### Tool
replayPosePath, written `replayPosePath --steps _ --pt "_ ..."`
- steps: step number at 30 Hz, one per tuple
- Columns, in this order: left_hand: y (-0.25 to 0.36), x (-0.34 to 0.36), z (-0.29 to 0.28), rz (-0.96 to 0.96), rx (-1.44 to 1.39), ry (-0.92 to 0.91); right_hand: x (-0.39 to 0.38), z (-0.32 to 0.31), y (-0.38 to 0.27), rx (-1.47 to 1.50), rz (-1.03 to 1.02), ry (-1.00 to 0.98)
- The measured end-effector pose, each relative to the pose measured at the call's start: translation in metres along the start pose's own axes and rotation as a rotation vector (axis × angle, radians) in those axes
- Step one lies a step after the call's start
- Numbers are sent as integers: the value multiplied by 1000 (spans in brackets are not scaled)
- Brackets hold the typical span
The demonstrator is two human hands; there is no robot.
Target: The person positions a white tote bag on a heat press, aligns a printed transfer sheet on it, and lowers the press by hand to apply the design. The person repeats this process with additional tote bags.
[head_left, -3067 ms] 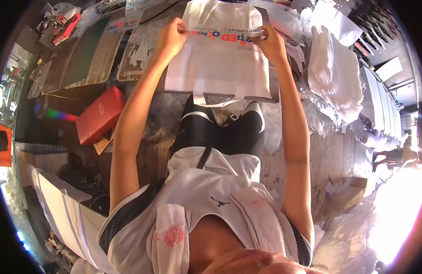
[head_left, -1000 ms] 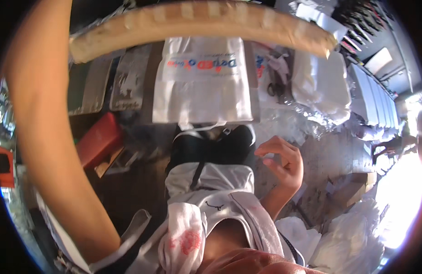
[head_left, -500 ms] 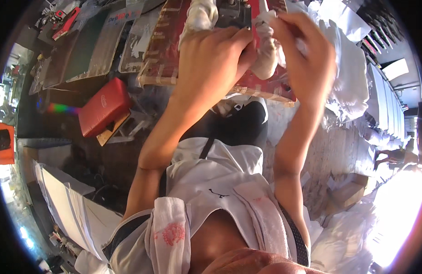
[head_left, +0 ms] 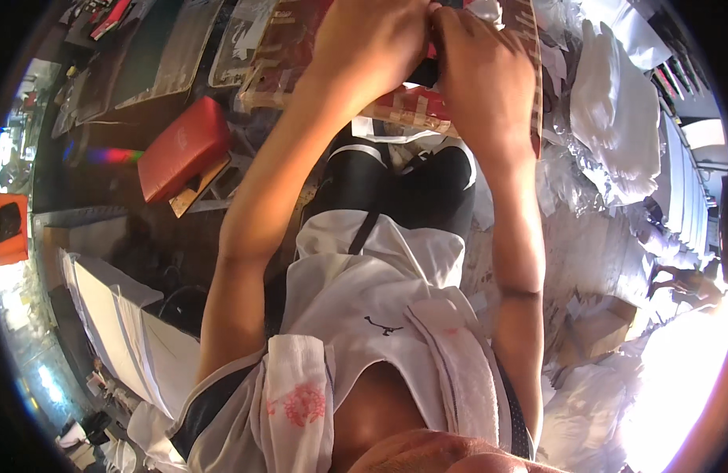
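At the top of the head view, both hands meet over a red board (head_left: pixel 407 109) edged with brown tape. My left hand (head_left: pixel 377 38) is closed, its fingertips mostly hidden behind its back and by the picture's edge. Against it, my right hand (head_left: pixel 486 75) has its fingers bent inward, and the thumb side touches the left hand. What they grip between them is out of sight. A scrap of white material (head_left: pixel 487 9) shows just beyond the right knuckles. Below the fingers, a small black piece (head_left: pixel 424 73) lies on the board.
Left of the board stand flat panels (head_left: pixel 168 59) and a red box (head_left: pixel 184 150) on a wooden piece. White plastic-wrapped bundles (head_left: pixel 616 110) hang or lie at the right. A cardboard box (head_left: pixel 604 327) sits lower right, and leaning white sheets (head_left: pixel 119 323) stand lower left.
My hands have come together; the right moved left and down against the left hand. The twisted white material, plainly visible before, is now mostly covered. The whole view has shifted slightly.
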State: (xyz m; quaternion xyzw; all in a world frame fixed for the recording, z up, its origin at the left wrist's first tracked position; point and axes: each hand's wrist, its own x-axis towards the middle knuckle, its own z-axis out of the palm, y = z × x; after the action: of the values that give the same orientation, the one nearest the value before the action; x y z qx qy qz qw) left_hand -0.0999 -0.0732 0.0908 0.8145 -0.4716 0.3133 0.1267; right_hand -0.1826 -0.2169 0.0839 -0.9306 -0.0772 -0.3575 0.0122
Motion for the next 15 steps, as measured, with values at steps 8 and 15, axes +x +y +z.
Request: replayPosePath --steps 8,15 --pt "2 -17 35 -111 -29 77 -24 13 -17 8 61 72" --pt "2 -34 31 -134 -301 139 -54 2 -56 136 232 -59"
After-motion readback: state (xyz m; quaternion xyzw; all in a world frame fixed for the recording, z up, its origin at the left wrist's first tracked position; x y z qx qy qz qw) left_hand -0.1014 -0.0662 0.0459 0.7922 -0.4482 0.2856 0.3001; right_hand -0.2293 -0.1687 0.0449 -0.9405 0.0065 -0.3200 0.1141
